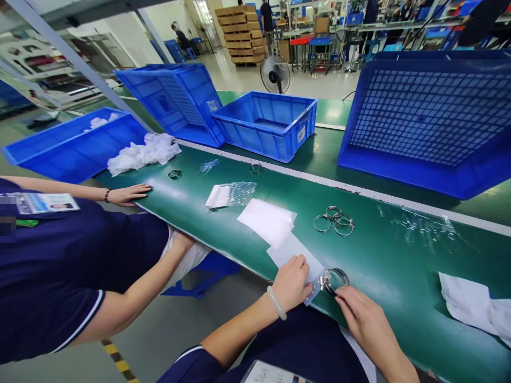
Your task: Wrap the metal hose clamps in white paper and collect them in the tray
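My right hand (pixel 365 314) pinches a bundle of metal hose clamps (pixel 336 279) by its near side, close to the table's front edge. Just left of it, my left hand (pixel 292 282), with a pale bangle at the wrist, is closed on a translucent plastic bag (pixel 293 247). The bag's near end sits beside the clamps' screw housings. Behind it lies a stack of white translucent bags (pixel 265 217). Several loose hose clamps (pixel 334 219) rest on the green table farther back. How many clamps are in the bundle is hard to make out.
A co-worker (pixel 80 276) sits at left, one hand on the table edge. Blue crates (pixel 263 141) line the back, some tilted. White cloth-like bundles (pixel 146 154), a clear packet (pixel 231 195), plastic strips (pixel 427 226) and a white crumpled piece (pixel 471 303) lie around.
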The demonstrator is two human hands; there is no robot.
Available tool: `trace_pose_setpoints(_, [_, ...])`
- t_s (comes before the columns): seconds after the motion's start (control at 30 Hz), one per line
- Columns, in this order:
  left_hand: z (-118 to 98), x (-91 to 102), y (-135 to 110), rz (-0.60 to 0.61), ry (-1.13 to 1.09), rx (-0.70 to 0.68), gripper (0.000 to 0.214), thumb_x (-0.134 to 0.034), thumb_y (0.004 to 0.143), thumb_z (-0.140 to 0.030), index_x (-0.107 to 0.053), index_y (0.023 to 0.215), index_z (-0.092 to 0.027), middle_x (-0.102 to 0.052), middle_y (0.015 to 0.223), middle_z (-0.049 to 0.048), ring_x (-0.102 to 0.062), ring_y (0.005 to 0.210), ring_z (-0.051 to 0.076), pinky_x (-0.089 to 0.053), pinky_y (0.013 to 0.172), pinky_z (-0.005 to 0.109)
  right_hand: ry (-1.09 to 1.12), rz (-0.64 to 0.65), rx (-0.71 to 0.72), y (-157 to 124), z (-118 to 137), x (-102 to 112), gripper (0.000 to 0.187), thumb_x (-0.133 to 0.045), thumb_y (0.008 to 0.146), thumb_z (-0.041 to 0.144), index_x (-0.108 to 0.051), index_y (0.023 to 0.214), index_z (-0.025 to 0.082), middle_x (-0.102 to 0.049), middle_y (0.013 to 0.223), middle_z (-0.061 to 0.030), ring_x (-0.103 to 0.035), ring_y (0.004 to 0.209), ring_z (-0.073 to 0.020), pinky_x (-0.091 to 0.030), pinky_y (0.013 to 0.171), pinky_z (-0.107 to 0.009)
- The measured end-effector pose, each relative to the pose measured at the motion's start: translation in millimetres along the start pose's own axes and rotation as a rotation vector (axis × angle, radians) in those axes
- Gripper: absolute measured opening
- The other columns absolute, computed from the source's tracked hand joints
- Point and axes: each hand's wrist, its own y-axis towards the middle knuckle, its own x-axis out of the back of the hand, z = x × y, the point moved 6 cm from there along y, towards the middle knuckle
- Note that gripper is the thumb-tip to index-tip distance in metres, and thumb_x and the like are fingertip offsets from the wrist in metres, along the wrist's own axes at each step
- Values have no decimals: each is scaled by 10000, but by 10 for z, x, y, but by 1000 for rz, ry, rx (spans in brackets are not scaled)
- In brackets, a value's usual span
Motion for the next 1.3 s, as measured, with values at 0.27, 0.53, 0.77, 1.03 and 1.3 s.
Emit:
trace_pose_setpoints(0.27, [2, -31, -66, -90, -76, -42, 124, -490, 807, -89, -587, 786, -164, -580, 933, 75, -532, 880, 218, -483, 780, 346, -152, 220, 115, 28, 25, -361, 238, -380, 921, 89, -568, 864, 223, -625, 808, -4, -591, 732, -174, -476, 644, -279])
trace_pose_setpoints(0.53, [28, 195, -21, -129, -233, -54, 109, -503, 839, -152, -602, 808, -186, -594, 958, 48, -549, 910, 192, -476, 804, 314, -268, 225, 178, 129, 113, -397, 248, -431, 848, 9, -587, 868, 200, -637, 855, -19, -587, 749, -195, -475, 662, -304])
trace_pose_setpoints(0.77, [52, 350, -195, -453, -355, -6, 83, -525, 855, -202, -571, 923, -187, -544, 1057, 95, -506, 1009, 233, -448, 893, 379, -295, 184, 140, 314, 141, -477, 191, -422, 902, 84, -577, 924, 194, -614, 873, -27, -577, 777, -208, -492, 711, -340])
trace_pose_setpoints(1.03, [245, -111, -503, -432, -387, 359, 85, -557, 841, -243, -542, 778, -189, -552, 950, 65, -495, 931, 228, -423, 836, 389, -262, 147, 85, 355, 195, -571, 192, -396, 927, 110, -556, 968, 209, -620, 883, -35, -600, 789, -209, -504, 714, -347])
trace_pose_setpoints(1.3, [205, -139, -400, -398, -543, 345, 137, -507, 820, -154, -527, 691, -193, -597, 843, 39, -508, 887, 216, -405, 785, 353, -197, 97, 36, 609, 299, -577, 238, -388, 918, 101, -577, 1007, 214, -654, 930, -59, -628, 858, -213, -520, 725, -320])
